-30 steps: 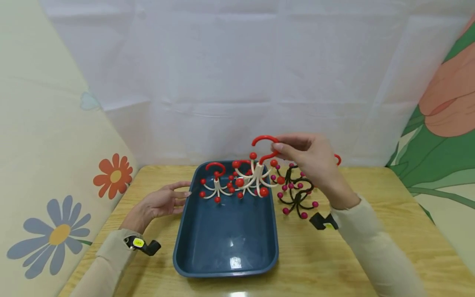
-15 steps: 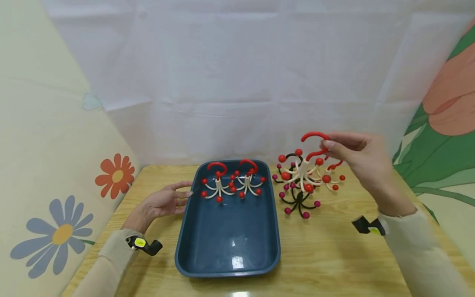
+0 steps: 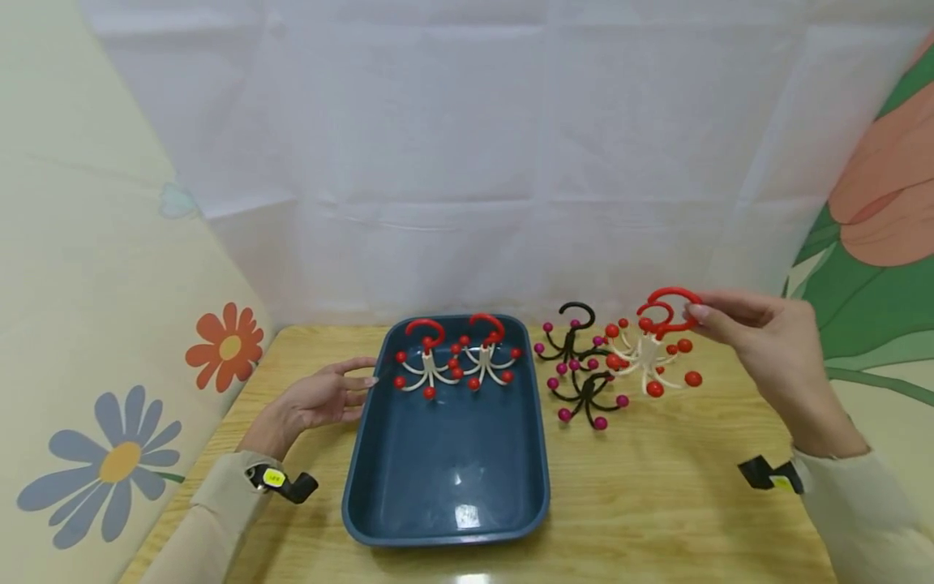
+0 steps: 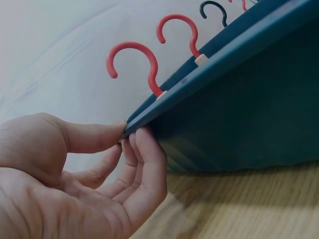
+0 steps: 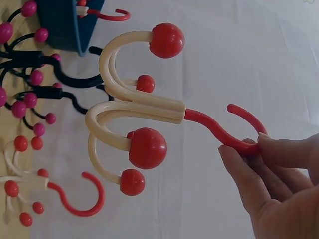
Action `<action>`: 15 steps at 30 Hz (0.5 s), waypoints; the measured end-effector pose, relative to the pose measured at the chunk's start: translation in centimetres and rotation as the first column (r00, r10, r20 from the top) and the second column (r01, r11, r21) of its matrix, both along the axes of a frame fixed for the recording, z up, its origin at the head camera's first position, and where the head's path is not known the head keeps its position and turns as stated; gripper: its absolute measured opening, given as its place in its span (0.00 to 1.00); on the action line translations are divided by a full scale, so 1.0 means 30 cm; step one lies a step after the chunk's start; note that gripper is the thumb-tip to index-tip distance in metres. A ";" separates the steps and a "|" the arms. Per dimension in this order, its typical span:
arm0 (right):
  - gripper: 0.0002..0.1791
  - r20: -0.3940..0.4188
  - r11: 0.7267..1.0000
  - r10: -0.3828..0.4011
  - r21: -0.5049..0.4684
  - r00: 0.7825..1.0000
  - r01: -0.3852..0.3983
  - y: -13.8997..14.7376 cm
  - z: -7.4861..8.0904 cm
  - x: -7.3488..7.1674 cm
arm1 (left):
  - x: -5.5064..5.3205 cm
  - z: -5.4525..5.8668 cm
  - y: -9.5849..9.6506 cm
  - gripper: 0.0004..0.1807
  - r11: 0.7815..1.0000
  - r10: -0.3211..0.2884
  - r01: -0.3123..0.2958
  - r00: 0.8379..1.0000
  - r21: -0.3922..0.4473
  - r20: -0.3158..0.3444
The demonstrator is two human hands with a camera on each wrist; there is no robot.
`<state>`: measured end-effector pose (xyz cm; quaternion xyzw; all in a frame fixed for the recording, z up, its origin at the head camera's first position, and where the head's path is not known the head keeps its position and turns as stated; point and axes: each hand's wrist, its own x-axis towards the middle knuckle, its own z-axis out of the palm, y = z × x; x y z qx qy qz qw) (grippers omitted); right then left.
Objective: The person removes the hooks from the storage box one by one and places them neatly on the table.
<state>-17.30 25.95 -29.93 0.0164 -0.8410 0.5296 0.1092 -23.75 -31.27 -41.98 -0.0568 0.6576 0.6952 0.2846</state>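
Note:
In the head view my right hand point(image 3: 773, 349) pinches the red hook of a cream multi-arm hook hanger point(image 3: 649, 350) with red ball tips. It hangs above the table's right side, arms downward; the right wrist view shows thumb and fingers on the hook point(image 5: 244, 148). My left hand point(image 3: 324, 396) pinches the left rim of a dark blue tray point(image 3: 445, 538), thumb on top and fingers beneath in the left wrist view. Two similar cream hangers, a left one point(image 3: 427, 365) and a right one point(image 3: 486, 362), stand side by side at the tray's far end.
Right of the tray, two black hangers with magenta balls, a rear one point(image 3: 571, 345) and a front one point(image 3: 588, 392), stand on the wooden table point(image 3: 657, 503). Another cream hanger point(image 5: 37, 181) stands beside them, partly hidden in the head view. A white cloth point(image 3: 467, 162) hangs behind.
My right hand has carried the cream hanger rightward from over the tray, past the black hangers, and lower. My left hand stays at the tray rim.

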 end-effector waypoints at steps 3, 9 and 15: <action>0.30 0.020 1.000 -0.009 0.001 1.000 0.009 0.022 -0.020 0.000 | -0.001 -0.004 -0.002 0.32 1.000 0.002 -0.002 1.000 -0.001 0.002; 0.28 0.021 0.998 -0.029 -0.046 0.999 0.030 0.061 -0.070 -0.004 | 0.000 -0.009 -0.005 0.33 1.000 -0.007 0.007 1.000 0.009 0.000; 0.26 0.036 0.998 -0.052 -0.045 0.998 0.054 0.093 -0.121 -0.016 | -0.004 -0.007 -0.005 0.35 1.000 -0.016 0.016 1.000 0.015 -0.005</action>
